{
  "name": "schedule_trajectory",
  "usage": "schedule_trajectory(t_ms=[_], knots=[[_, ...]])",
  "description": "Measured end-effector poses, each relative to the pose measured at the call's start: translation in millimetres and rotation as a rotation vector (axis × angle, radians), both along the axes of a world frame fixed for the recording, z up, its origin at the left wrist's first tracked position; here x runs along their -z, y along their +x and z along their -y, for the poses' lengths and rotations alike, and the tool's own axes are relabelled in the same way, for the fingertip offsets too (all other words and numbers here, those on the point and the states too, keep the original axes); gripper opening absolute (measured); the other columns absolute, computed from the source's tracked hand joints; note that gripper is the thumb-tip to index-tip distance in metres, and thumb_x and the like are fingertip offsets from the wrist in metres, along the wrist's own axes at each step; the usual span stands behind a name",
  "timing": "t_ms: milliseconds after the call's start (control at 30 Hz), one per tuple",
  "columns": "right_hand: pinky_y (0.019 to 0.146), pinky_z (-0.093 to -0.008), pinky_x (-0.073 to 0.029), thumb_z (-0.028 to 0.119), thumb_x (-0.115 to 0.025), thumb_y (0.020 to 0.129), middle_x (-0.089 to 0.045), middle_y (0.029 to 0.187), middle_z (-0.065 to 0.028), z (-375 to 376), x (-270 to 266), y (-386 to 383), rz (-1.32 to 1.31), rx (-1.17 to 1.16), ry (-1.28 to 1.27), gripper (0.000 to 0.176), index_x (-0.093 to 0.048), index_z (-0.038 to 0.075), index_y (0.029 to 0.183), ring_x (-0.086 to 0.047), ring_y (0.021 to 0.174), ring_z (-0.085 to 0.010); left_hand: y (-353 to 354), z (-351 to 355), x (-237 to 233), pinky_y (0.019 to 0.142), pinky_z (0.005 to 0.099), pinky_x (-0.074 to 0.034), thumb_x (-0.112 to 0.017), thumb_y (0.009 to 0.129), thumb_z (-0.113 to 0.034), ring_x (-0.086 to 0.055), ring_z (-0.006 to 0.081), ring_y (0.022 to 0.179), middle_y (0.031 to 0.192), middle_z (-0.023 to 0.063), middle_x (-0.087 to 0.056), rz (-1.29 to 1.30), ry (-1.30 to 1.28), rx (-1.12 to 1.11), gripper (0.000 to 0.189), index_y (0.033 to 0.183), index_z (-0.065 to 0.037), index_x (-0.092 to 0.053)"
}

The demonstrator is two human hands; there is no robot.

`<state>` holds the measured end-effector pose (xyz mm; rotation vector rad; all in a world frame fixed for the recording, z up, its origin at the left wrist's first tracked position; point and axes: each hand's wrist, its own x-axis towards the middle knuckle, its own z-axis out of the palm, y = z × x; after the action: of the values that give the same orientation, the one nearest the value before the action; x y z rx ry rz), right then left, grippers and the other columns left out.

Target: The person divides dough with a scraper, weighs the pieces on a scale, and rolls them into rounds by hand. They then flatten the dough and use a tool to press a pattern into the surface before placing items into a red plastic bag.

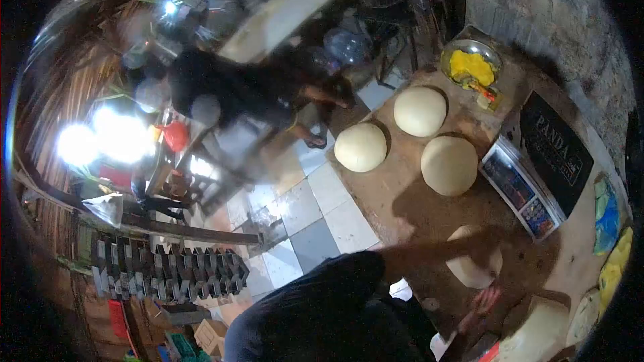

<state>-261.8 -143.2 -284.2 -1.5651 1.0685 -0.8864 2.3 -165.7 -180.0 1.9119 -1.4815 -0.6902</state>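
Over a dough piece (471,271) on the brown table, my left hand (495,244) lies in dark shadow, its fingers hard to make out. My right hand (480,304) is at the lower edge of the same piece, slightly blurred, with its fingers apart. Three smooth, round dough balls stand farther up the table: one at its left edge (361,147), one above (420,111) and one to the right (449,165). A larger mass of pale dough (538,335) lies below and to the right of my right hand.
A metal bowl (495,53) holds something yellow at the table's far corner. A black "PANDA" box (553,151) and a printed carton (520,191) lie to the right. Another person (228,90) bends beyond the tiled floor (308,204). Metal trays or molds (168,271) are stacked at lower left.
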Motion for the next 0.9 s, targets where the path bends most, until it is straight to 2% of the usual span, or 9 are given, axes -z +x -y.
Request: schedule_trajectory(t_ms=[33,67,200,300,433,533,733,800,900], knots=[[0.094,-0.0370,-0.041,0.026,-0.053,0.090,-0.047,0.129,-0.0165,-41.1,-80.1,34.5,0.189,-0.033,0.148,0.045,-0.044,0.005,0.129,-0.049,0.113,-0.0265,-19.2,0.7,13.0,0.089,0.0445,-0.039,-0.058,0.081,-0.047,-0.052,0.0313,0.100,0.112,0.0163,-0.053,-0.055,-0.017,0.021,0.056,0.122,-0.011,-0.051],[0.092,-0.0377,-0.041,0.026,-0.053,0.090,-0.048,0.127,-0.0165,-55.9,-84.6,38.6,0.128,-0.085,0.152,0.045,-0.043,0.004,0.128,-0.050,0.111,-0.0264,-30.5,-3.8,21.0,0.088,0.0441,-0.040,-0.059,0.081,-0.047,-0.052,0.0310,0.099,0.111,0.0162,-0.053,-0.090,-0.015,0.016,0.055,0.122,-0.011,-0.051],[0.086,-0.0404,-0.044,0.025,-0.055,0.088,-0.051,0.122,-0.0165,10.9,15.5,35.9,-0.340,-0.252,0.025,0.047,-0.042,0.003,0.127,-0.054,0.103,-0.0259,-25.8,-26.5,42.8,0.086,0.0428,-0.041,-0.059,0.080,-0.045,-0.053,0.0298,0.095,0.107,0.0156,-0.054,-0.120,0.048,-0.099,0.052,0.119,-0.010,-0.053],[0.081,-0.0424,-0.046,0.024,-0.056,0.087,-0.053,0.118,-0.0165,57.0,137.9,14.0,-0.559,-0.274,0.059,0.048,-0.041,0.002,0.127,-0.057,0.097,-0.0256,0.7,-77.8,48.1,0.084,0.0419,-0.042,-0.060,0.080,-0.043,-0.053,0.0288,0.092,0.104,0.0152,-0.055,-0.101,0.110,-0.228,0.051,0.117,-0.009,-0.054],[0.080,-0.0426,-0.046,0.024,-0.057,0.087,-0.054,0.117,-0.0164,-51.0,32.7,30.4,-0.439,-0.496,0.102,0.047,-0.042,0.002,0.126,-0.057,0.097,-0.0262,0.1,-174.6,35.8,0.082,0.0406,-0.043,-0.060,0.080,-0.041,-0.054,0.0276,0.088,0.100,0.0146,-0.056,-0.189,0.107,-0.228,0.048,0.115,-0.008,-0.055],[0.080,-0.0427,-0.046,0.024,-0.057,0.087,-0.054,0.117,-0.0163,-94.8,-29.5,42.4,-0.395,-0.631,0.068,0.047,-0.042,0.002,0.126,-0.057,0.096,-0.0267,-11.4,-220.9,-8.0,0.080,0.0396,-0.043,-0.061,0.079,-0.039,-0.054,0.0266,0.085,0.097,0.0142,-0.056,-0.249,0.043,-0.104,0.046,0.113,-0.007,-0.056],[0.080,-0.0430,-0.046,0.024,-0.058,0.086,-0.054,0.115,-0.0161,8.7,-140.5,68.7,-0.351,-0.542,-0.146,0.046,-0.043,0.003,0.125,-0.057,0.096,-0.0277,8.0,-185.0,-197.2,0.076,0.0376,-0.045,-0.062,0.079,-0.036,-0.055,0.0248,0.079,0.091,0.0133,-0.057,-0.173,-0.203,0.287,0.043,0.109,-0.006,-0.058],[0.080,-0.0431,-0.046,0.024,-0.058,0.086,-0.055,0.115,-0.0161,18.0,-157.9,59.5,-0.369,-0.531,-0.160,0.046,-0.044,0.003,0.125,-0.057,0.095,-0.0280,0.8,-182.9,-211.9,0.075,0.0370,-0.045,-0.062,0.079,-0.034,-0.056,0.0241,0.077,0.089,0.0130,-0.058,-0.190,-0.332,0.300,0.041,0.108,-0.005,-0.059],[0.080,-0.0432,-0.046,0.024,-0.058,0.086,-0.055,0.114,-0.0160,-4.8,-141.9,40.7,-0.430,-0.603,-0.106,0.046,-0.044,0.003,0.124,-0.057,0.095,-0.0285,-16.9,-191.0,-172.6,0.073,0.0360,-0.046,-0.062,0.079,-0.033,-0.056,0.0232,0.074,0.086,0.0126,-0.059,-0.177,-0.569,0.234,0.039,0.106,-0.004,-0.060]])
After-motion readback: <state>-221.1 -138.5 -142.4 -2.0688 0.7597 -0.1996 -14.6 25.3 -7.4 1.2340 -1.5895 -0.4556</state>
